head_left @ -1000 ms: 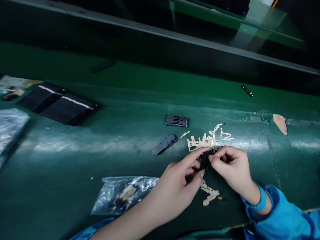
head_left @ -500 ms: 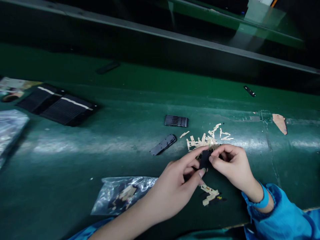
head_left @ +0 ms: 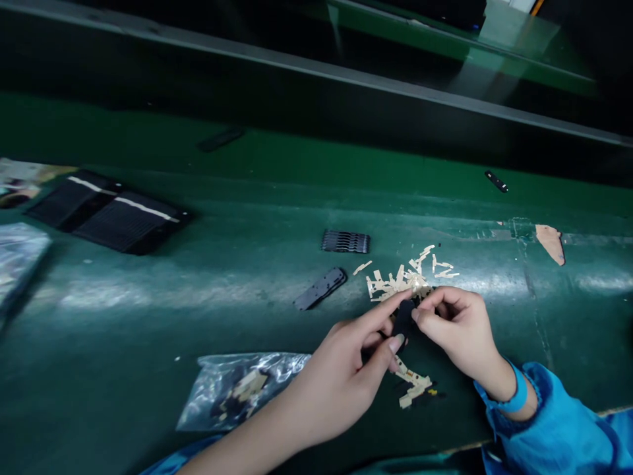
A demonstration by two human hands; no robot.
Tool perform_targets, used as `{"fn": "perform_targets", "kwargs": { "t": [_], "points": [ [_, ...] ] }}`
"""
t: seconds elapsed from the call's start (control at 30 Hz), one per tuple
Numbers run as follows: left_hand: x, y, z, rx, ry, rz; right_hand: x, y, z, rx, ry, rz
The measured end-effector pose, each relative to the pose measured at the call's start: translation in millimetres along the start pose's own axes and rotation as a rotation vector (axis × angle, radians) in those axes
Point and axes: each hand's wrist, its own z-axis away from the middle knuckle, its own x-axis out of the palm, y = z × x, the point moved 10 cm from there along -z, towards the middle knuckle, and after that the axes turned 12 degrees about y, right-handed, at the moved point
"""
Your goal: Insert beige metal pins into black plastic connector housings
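Observation:
Between the thumb and fingers of my left hand is a flat, dark, oblong part, held tilted above the green table. My right hand is closed in a pinch at that part's right edge; whatever lies between its fingertips is hidden. Just beyond the fingers spreads a loose pile of small cream-coloured pieces. Below the hands lie several larger cream pieces with a bit of yellow beside them. A dark, rounded plate rests to the left, and behind it stands a row of thin black parts.
A clear plastic bag with small pieces inside lies left of my left forearm. Farther left are a black ribbed tray and another plastic bag. A tan scrap and a small black part lie at the right.
The view has shifted slightly. Both hands stay nearly in place, and the dark part is turned a little in my left fingers.

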Motion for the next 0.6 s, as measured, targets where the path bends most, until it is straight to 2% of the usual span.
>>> {"fn": "perform_targets", "kwargs": {
  "t": [0.2,0.3,0.4,0.6],
  "points": [
    [1.5,0.9,-2.1,-0.065,-0.023,0.107,-2.8,1.1,-1.3,-0.008,0.007,0.033],
    [1.1,0.4,-3.3,-0.086,-0.007,0.154,2.7,3.3,-0.3,0.033,-0.057,0.026],
    [0.6,0.5,-2.8,-0.062,0.010,0.142,13.3,7.1,4.8,0.082,-0.157,0.036],
    [3.7,0.0,0.5,-0.023,-0.024,0.034,18.5,8.5,8.7,0.108,-0.191,0.002]
  ]
}}
